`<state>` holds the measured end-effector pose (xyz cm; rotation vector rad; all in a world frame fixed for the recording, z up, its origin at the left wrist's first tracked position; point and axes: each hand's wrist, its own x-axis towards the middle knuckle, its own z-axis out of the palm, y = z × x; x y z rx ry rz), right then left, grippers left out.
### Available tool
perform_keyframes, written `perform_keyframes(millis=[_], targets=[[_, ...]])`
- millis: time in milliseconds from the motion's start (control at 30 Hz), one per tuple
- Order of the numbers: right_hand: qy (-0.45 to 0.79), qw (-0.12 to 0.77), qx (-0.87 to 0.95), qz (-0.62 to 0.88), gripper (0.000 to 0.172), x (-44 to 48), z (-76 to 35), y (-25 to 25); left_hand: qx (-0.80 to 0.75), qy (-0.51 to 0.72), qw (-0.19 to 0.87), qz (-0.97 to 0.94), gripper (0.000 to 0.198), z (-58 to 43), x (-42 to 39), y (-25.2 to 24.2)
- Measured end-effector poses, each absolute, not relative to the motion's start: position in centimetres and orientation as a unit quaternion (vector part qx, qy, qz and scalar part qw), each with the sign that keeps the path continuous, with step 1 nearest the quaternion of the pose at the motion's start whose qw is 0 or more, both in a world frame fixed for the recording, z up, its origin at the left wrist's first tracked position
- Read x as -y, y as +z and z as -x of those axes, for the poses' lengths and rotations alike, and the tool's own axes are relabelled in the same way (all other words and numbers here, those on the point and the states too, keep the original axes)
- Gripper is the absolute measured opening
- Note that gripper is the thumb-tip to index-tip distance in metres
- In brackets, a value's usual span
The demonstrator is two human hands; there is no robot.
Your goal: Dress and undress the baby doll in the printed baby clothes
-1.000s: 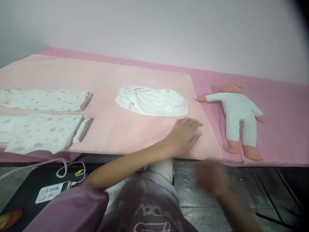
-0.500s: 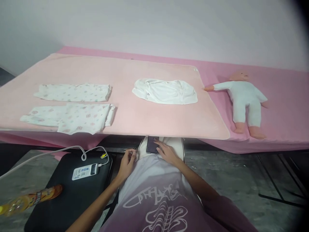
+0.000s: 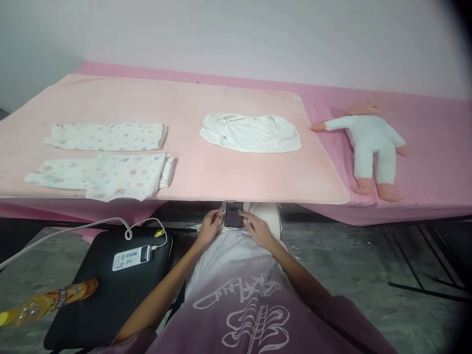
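Note:
A dark phone [image 3: 233, 215] rests on my lap just below the table's front edge. My left hand [image 3: 210, 228] touches its left side with curled fingers, and my right hand [image 3: 257, 228] holds its right side. On the light pink blanket [image 3: 184, 103] above lie a folded white baby garment [image 3: 250, 132] and two patterned baby garments [image 3: 106, 136] [image 3: 103, 176] at the left. A doll in a white suit [image 3: 368, 142] lies on its back on the pink sheet at the right.
A black stool [image 3: 92, 290] at my lower left carries a white power bank [image 3: 132, 256] with a white cable [image 3: 73, 230]. An orange bottle [image 3: 47, 300] lies at its left edge. Grey floor and black table legs [image 3: 416, 275] lie to the right.
My left hand has left the blanket and both hands dropped to my lap, closing on the phone. The view has shifted down and to the left.

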<state>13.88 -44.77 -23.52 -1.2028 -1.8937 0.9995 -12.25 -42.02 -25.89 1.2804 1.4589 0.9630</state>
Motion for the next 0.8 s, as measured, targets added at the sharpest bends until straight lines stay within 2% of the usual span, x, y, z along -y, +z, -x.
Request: perform_keyframes(millis=[267,467,533,633,800], targets=[[0.367,0.397,0.643,0.543,0.047,44.2,-14.3,-25.5,-0.599,0.385,0.448,-0.541,0.036,11.0,41.0,-26.0],[0.43,0.386,0.544,0.609,0.058,43.1,-13.4,-28.5,-0.612,0.362,0.427,-0.558,0.028,9.9,40.4,-25.2],[0.432,0.388,0.542,0.608,0.056,42.8,-13.0,-28.8,-0.615,0.358,0.425,-0.56,0.027,9.6,40.1,-25.0],[0.435,0.394,0.547,0.597,0.046,42.6,-12.3,-28.7,-0.617,0.358,0.43,-0.554,0.033,9.6,40.0,-25.1],[0.464,0.374,0.56,0.575,0.035,43.3,-10.8,-28.0,-0.618,0.369,0.46,-0.52,0.055,11.0,40.8,-25.5]])
